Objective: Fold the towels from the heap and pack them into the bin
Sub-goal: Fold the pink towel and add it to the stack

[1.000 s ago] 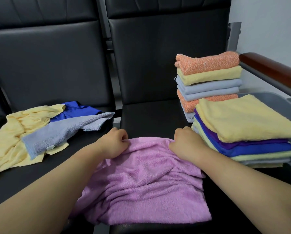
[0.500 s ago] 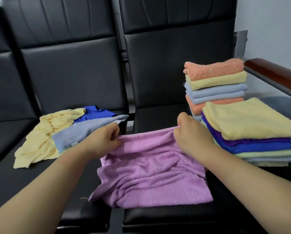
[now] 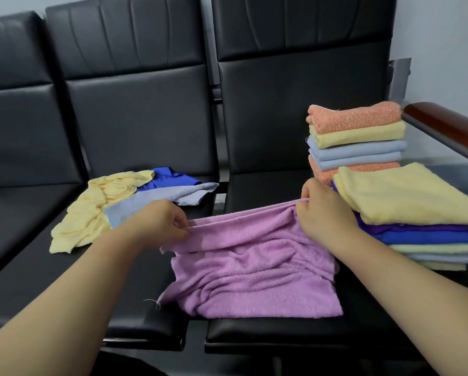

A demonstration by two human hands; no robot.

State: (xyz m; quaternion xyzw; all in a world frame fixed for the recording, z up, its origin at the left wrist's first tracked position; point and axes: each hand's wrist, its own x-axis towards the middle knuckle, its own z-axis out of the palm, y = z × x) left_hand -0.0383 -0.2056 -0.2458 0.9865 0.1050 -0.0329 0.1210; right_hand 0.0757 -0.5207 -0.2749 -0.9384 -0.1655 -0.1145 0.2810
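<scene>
Both hands pinch the far edge of a lilac towel (image 3: 254,272): the left hand (image 3: 159,221) nips the hem between thumb and curled fingers at the left corner, and the right hand (image 3: 322,210) grips the hem at the right corner. This edge is raised off the seat and drawn almost straight between the 2 hands. The rest of the towel lies rumpled on the near part of the right black seat (image 3: 268,185), with its left side reaching over the gap onto the middle seat (image 3: 119,294).

Left of the left hand, on the middle seat, lies the heap of 3 unfolded towels: a yellow towel (image 3: 91,213), a pale blue towel (image 3: 156,199) across it, and a royal blue towel (image 3: 170,176) at the far side.

Right of the right hand stand 2 stacks of folded towels. The near stack (image 3: 417,234) is topped by a yellow folded towel (image 3: 406,194), with purple, blue and paler layers beneath. The far stack (image 3: 354,142) is topped by an orange folded towel (image 3: 354,118).

A wooden armrest (image 3: 444,123) runs along the far right. Whether the stacks sit in a bin cannot be told.
</scene>
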